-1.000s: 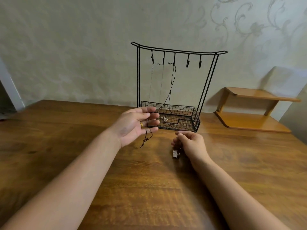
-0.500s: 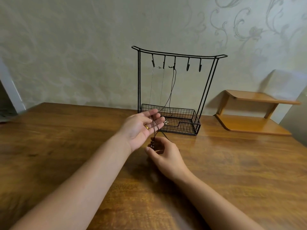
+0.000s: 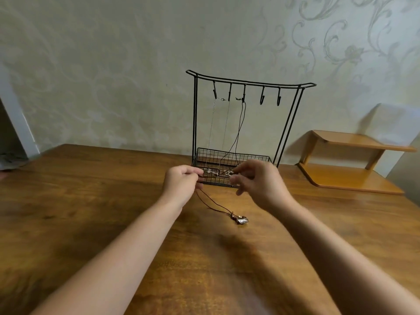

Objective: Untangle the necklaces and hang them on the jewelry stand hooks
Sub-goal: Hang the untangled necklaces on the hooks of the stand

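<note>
A black wire jewelry stand (image 3: 281, 135) with several hooks and a mesh tray stands at the back of the wooden table (image 3: 95, 201). Two thin chains (image 3: 225, 130) and a black cord (image 3: 239, 130) hang from its three left hooks; the two right hooks are bare. My left hand (image 3: 181, 181) and my right hand (image 3: 259, 181) are raised in front of the tray, pinching a dark cord necklace (image 3: 210, 204) stretched between them. The cord sags to a metal pendant (image 3: 241, 220) lying on the table under my hands.
A small two-tier wooden shelf (image 3: 354, 162) sits on the table at the right, against the patterned wall. A doorway edge shows at the far left.
My hands rose from the table and drew apart, stretching the cord between them. The pendant now lies on the table below them.
</note>
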